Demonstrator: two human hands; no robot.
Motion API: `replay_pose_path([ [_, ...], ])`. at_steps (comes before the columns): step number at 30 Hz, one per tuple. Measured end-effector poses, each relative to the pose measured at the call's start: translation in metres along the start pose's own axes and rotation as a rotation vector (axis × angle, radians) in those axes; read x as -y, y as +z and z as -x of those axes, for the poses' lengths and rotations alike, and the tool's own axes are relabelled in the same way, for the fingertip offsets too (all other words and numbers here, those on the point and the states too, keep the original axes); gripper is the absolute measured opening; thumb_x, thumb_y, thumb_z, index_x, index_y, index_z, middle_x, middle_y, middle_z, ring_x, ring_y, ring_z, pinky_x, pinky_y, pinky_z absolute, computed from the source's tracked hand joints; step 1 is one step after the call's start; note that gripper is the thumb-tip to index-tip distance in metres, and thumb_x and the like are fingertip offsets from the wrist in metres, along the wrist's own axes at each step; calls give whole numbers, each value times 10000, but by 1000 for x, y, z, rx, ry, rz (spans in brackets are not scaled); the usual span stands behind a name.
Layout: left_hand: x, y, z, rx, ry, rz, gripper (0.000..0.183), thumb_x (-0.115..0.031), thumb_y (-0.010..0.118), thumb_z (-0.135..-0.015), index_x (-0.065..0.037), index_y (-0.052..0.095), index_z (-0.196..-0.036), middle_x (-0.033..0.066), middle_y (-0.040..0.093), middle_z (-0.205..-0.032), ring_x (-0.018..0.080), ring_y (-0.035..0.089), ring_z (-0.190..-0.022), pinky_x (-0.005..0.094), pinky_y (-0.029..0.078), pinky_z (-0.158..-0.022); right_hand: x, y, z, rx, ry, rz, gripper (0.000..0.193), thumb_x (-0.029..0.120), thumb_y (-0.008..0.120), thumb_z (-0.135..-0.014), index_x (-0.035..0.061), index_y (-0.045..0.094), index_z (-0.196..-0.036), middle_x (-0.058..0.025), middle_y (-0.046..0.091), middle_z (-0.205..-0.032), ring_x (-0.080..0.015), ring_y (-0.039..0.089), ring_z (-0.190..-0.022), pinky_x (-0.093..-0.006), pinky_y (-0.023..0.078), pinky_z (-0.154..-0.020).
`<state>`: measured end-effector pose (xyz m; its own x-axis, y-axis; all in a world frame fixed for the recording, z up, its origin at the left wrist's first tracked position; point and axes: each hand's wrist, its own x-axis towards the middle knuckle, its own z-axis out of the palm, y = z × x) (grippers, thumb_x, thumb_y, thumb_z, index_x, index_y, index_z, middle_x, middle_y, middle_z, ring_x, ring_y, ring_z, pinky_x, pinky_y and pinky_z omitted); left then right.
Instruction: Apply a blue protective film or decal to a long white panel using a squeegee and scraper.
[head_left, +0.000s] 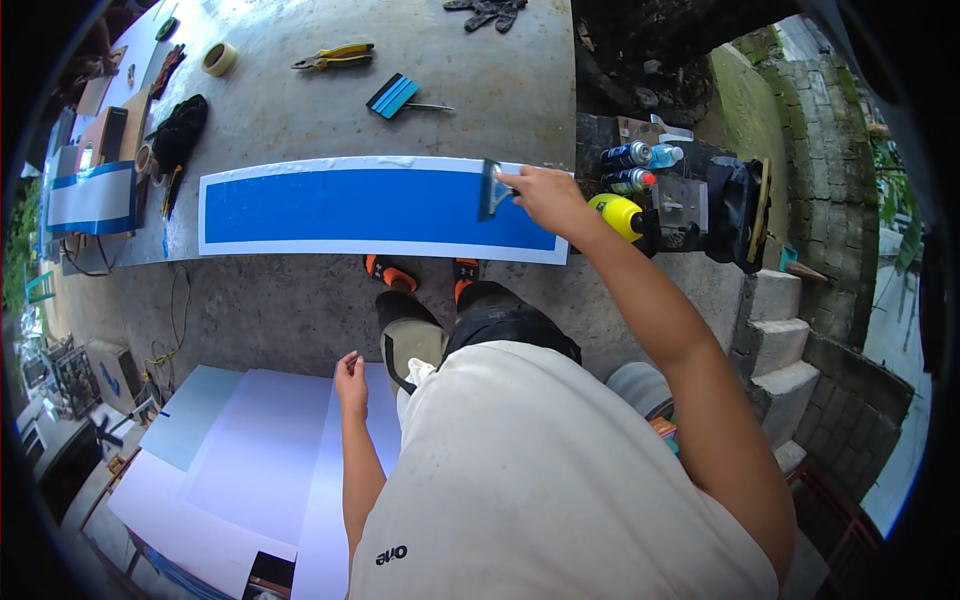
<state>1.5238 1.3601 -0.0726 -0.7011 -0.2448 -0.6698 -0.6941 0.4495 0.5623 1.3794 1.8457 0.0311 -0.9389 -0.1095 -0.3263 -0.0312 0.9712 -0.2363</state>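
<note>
Person is standing at a grey bench, leaning over a long blue strip (370, 207) with white borders lying flat along the near edge. Right hand (545, 195) is closing its fingers around a small squeegee (492, 188), pressing the blade onto the strip's right end. Left hand (351, 381) is hanging loosely half-open at the hip, gripping nothing. Looks like the smoothing step, just starting; next pass probably calls for steady pressure leftward along the strip. A second blue squeegee (393, 96), yellow pliers (333, 57) and spray cans (630, 167) are lying nearby, untouched
</note>
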Motion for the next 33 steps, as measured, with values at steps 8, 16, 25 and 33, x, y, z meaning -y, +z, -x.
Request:
replay_pose_path([
  [8,50,-24,24,-50,-84,50,301,-170,617,-947,-14,600,-1204,58,640,-1002,130,573,-914,274,457,-819,12,24,-61,11,-27,44,291,136,529,-925,166,664,-1182,-116,675,-1053,-301,676,-998,-425,546,-830],
  [16,86,-11,22,-17,-183,11,335,-180,632,-930,-20,598,-1222,65,643,-995,137,574,-895,276,459,-814,-110,3,73,174,204,180,360,144,686,-837,187,664,-1194,-114,678,-1023,-302,669,-982,-435,538,-802],
  [25,10,-7,9,4,-28,35,296,-174,624,-950,-17,599,-1200,54,636,-994,125,573,-911,263,455,-810,22,18,19,23,-31,-4,357,145,636,-876,162,643,-1232,-91,662,-998,-283,676,-934,-408,528,-770],
  [33,34,-23,17,-17,15,62,294,-174,615,-952,-5,596,-1192,71,646,-1038,132,578,-941,267,459,-828,7,36,26,88,11,60,370,118,590,-885,191,643,-1244,-95,659,-964,-284,680,-912,-412,524,-762],
])
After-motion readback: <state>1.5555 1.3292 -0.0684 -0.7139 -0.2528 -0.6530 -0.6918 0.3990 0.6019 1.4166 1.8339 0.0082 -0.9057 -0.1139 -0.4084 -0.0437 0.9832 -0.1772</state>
